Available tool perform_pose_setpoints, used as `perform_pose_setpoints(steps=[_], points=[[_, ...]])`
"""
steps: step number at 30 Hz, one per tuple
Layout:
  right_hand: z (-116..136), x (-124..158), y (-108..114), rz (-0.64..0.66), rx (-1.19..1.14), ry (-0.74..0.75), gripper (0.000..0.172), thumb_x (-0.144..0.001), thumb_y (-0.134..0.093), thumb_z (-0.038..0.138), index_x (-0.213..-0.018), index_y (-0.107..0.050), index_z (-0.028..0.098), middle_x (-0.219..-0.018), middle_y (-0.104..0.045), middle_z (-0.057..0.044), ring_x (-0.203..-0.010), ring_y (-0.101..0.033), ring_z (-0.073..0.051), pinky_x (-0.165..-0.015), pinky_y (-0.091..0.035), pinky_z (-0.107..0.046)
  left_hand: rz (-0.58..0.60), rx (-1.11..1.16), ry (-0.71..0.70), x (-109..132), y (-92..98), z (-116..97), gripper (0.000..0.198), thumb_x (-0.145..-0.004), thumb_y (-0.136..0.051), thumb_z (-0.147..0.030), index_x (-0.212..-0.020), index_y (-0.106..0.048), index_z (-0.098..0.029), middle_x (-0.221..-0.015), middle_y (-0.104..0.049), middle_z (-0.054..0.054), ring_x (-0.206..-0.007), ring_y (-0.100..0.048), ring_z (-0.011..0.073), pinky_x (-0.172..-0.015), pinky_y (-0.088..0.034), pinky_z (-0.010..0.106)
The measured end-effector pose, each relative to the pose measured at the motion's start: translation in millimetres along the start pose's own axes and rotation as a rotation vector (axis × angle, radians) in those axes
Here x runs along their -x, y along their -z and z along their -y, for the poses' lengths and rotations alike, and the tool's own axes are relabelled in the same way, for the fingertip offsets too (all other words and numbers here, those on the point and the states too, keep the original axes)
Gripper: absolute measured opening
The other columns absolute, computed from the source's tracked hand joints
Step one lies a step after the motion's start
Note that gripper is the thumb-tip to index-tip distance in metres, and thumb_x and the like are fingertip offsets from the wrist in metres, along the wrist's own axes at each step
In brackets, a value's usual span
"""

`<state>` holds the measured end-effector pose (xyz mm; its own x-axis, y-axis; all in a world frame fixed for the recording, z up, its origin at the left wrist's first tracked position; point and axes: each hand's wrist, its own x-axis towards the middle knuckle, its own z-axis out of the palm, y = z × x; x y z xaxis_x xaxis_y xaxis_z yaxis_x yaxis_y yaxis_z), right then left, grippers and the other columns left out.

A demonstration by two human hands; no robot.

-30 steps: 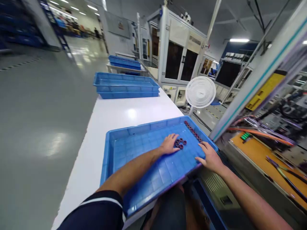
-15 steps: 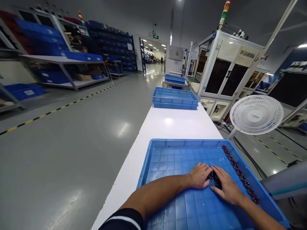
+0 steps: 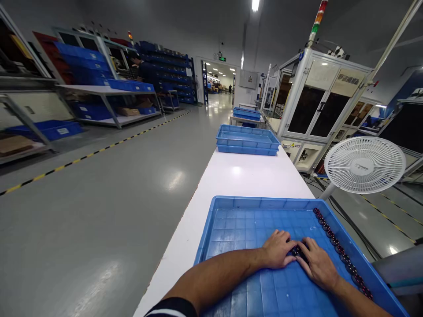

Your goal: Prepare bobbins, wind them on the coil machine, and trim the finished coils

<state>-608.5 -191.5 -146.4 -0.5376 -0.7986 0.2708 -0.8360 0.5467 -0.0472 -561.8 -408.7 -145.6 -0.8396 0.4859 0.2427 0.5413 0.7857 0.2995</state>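
tray (image 3: pixel 264 203) on table (image 3: pixel 254 176) | row of parts (image 3: pixel 341 250) inside, right | stacked trays (image 3: pixel 247 143) behind | fan (image 3: pixel 364 166) right

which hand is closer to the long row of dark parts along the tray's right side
Right. The right hand is left of the row, with a gap between; the left hand is farther left, beyond the right hand.

1. A white bench (image 3: pixel 254 178) runs from near to far, its smooth top catching a bright spot of light just short of the far trays.
2. Its left edge looks worn.
3. At the near end lies a wide, shallow blue tray (image 3: pixel 264 203).
4. Farther along sit two stacked blue trays (image 3: pixel 247 149).
5. White top shows between them.
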Motion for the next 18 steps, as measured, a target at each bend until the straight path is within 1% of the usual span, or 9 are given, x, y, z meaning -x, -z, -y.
perform_pose_setpoints(steps=[3,6,8,11,13,15,16,18], points=[[-3.8,2.9,-1.6,-0.017,0.011,-0.006,0.036,-0.095,-0.05,0.04,-0.122,-0.059,0.019,-0.108,-0.06,-0.013,-0.096,-0.06,-0.025,-0.079,-0.056,-0.037,-0.001,-0.013,0.018,-0.1,-0.6,-0.5,0.037,-0.089,-0.054,-0.048,-0.112,-0.057,-0.019,-0.11,-0.06,0.009,-0.102,-0.055,0.0244,-0.088,-0.042,0.038],[-5.6,3.8,-4.5,-0.026,-0.004,-0.034,0.033,-0.096,-0.047,0.039,-0.117,-0.062,0.02,-0.105,-0.061,-0.013,-0.095,-0.06,-0.025,-0.078,-0.055,-0.036,-0.001,-0.035,0.042,2.2,0.8,0.8,0.033,-0.086,-0.057,-0.044,-0.106,-0.057,-0.017,-0.106,-0.06,0.01,-0.099,-0.055,0.0245,-0.086,-0.042,0.037],[-5.6,3.7,-6.7,-0.028,-0.033,-0.069,0.031,-0.096,-0.045,0.039,-0.112,-0.064,0.019,-0.101,-0.062,-0.012,-0.094,-0.06,-0.026,-0.076,-0.054,-0.036,0.002,-0.055,0.055,3.7,2.2,1.1,0.035,-0.084,-0.058,-0.042,-0.107,-0.057,-0.016,-0.105,-0.06,0.011,-0.099,-0.054,0.0252,-0.086,-0.042,0.039],[-3.7,2.3,-9.2,-0.036,-0.113,-0.147,0.032,-0.096,-0.043,0.04,-0.102,-0.066,0.019,-0.095,-0.063,-0.013,-0.091,-0.06,-0.027,-0.075,-0.053,-0.038,0.019,-0.087,0.044,4.0,4.3,0.0,0.043,-0.085,-0.055,-0.052,-0.11,-0.056,-0.017,-0.107,-0.059,0.012,-0.102,-0.053,0.0276,-0.087,-0.042,0.042],[-1.2,-0.9,-8.7,-0.054,-0.19,-0.222,0.031,-0.093,-0.045,0.042,-0.091,-0.066,0.019,-0.094,-0.065,-0.014,-0.091,-0.061,-0.028,-0.078,-0.052,-0.039,0.041,-0.108,0.028,2.9,5.3,-1.6,0.046,-0.086,-0.051,-0.057,-0.108,-0.058,-0.018,-0.109,-0.058,0.012,-0.104,-0.053,0.0291,-0.088,-0.042,0.044],[2.4,-6.5,-4.4,-0.087,-0.279,-0.332,0.031,-0.088,-0.049,0.045,-0.08,-0.063,0.019,-0.091,-0.066,-0.014,-0.089,-0.062,-0.028,-0.079,-0.052,-0.04,0.058,-0.131,0.023,1.5,6.1,-3.2,0.045,-0.089,-0.049,-0.057,-0.105,-0.059,-0.016,-0.109,-0.058,0.014,-0.106,-0.053,0.0301,-0.088,-0.042,0.045],[5.0,-9.7,-0.3,-0.105,-0.328,-0.402,0.032,-0.086,-0.051,0.047,-0.075,-0.062,0.019,-0.086,-0.066,-0.014,-0.084,-0.062,-0.028,-0.077,-0.052,-0.04,0.064,-0.143,0.024,1.1,6.5,-3.9,0.044,-0.089,-0.048,-0.055,-0.105,-0.059,-0.015,-0.109,-0.058,0.014,-0.106,-0.053,0.0304,-0.087,-0.043,0.045],[12.3,-14.9,13.2,-0.135,-0.444,-0.562,0.037,-0.084,-0.051,0.051,-0.066,-0.058,0.019,-0.07,-0.064,-0.01,-0.068,-0.061,-0.024,-0.066,-0.052,-0.037,0.071,-0.162,0.023,1.6,7.8,-4.9,0.042,-0.09,-0.048,-0.052,-0.105,-0.059,-0.014,-0.109,-0.058,0.015,-0.106,-0.053,0.0308,-0.087,-0.043,0.045]])
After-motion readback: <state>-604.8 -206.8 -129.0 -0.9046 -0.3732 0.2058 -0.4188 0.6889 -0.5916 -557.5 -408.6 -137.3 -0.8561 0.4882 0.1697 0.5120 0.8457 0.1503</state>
